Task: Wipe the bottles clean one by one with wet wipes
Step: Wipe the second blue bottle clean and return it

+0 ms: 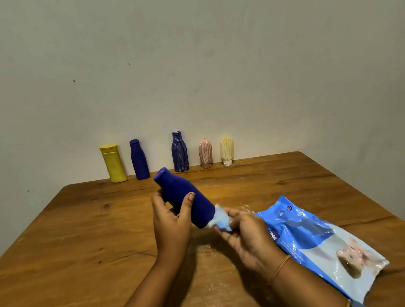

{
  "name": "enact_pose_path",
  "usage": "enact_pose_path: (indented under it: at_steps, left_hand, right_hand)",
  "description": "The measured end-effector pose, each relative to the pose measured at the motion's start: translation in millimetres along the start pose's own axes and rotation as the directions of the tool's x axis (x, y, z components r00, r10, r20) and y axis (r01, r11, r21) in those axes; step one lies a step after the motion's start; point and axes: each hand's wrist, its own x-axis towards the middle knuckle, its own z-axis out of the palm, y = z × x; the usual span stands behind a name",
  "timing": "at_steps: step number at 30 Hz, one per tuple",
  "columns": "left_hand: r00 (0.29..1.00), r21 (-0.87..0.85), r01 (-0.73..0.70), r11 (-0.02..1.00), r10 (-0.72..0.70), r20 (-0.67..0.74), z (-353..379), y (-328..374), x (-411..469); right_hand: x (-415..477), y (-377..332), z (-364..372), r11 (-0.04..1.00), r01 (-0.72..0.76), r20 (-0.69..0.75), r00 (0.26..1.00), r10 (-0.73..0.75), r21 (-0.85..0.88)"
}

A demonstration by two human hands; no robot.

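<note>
table [81, 239]: brown wood, grained, knotty, low sheen | held blue bottle [187, 199]: smooth matt plastic | wet wipe [221, 219]: soft, crumpled pale cloth | wipes pack [324, 245]: glossy crinkled plastic film | streaked blue bottle [179, 153], pink bottle [205, 154], cream bottle [227, 151]: whitish streaks, dull | wall [211, 53]: matt, plain

Five bottles [179, 153] stand in a row on the table's [56, 241] far edge, against the wall [187, 55], mid-frame. Before them a tilted bottle [186, 199] is in the left hand [169, 221], the wipe [221, 219] in the right hand [246, 233] touching its lower end. The wipe pack [323, 238] lies on the table, lower right.
</note>
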Motion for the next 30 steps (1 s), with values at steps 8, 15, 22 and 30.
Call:
enact_pose_path:
  at_steps: [8,15,22,30]
  left_hand:
    - [0.992,0.193,-0.081,0.978,0.061,0.109,-7.6,-19.7,63.1]
    - [0.978,0.432,-0.198,0.880,0.145,0.153,-12.0,-31.4,136.3]
    - [0.957,0.639,-0.287,0.713,0.186,0.222,-17.0,-42.7,200.0]
    - [0.944,0.674,-0.313,0.669,0.141,0.298,-2.2,-55.9,253.0]
  right_hand:
    - [70.7,-27.1,-0.2,0.969,0.149,-0.189,0.964,-0.187,-0.198]
    - [120.5,-30.6,8.4,0.682,0.289,0.011,0.925,-0.381,-0.672]
    - [152.5,-11.5,19.0,0.197,0.313,0.256,0.928,-0.270,-0.929]
    - [163.7,-27.2,13.2,0.416,0.263,0.207,0.963,-0.175,-0.871]
